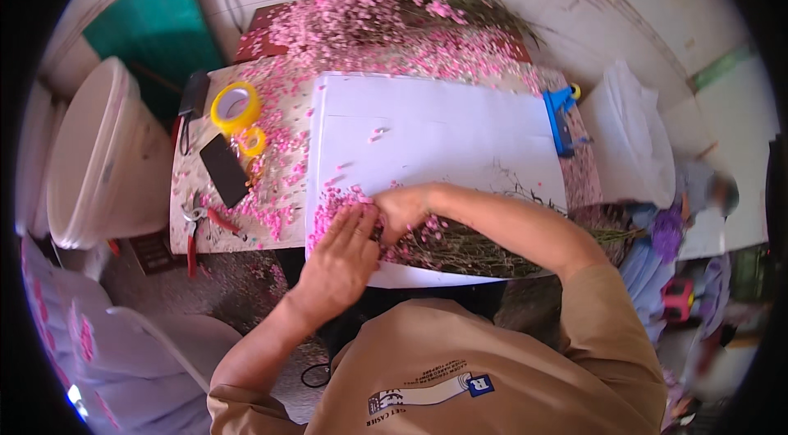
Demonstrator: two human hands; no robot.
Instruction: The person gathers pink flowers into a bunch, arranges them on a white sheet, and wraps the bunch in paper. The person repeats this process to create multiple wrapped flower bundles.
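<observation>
A bunch of small pink dried flowers (332, 203) lies along the front of a stack of white paper sheets (443, 127), its thin green-brown stems (468, 253) pointing right. My left hand (343, 248) rests on the blossoms with its fingers stretched out side by side. Right beside it, my right hand (402, 212) curls down around the bunch just below the flower heads. Its fingertips are partly hidden among the blossoms. My right forearm passes above the stems.
A yellow tape roll (235, 107), a smaller roll (252, 141), a black phone (224, 170) and red-handled pruning shears (197, 217) lie at left. A blue tape dispenser (561, 121) sits at right. Behind is a large pink flower heap (353, 12); a white bucket (107, 156) stands left.
</observation>
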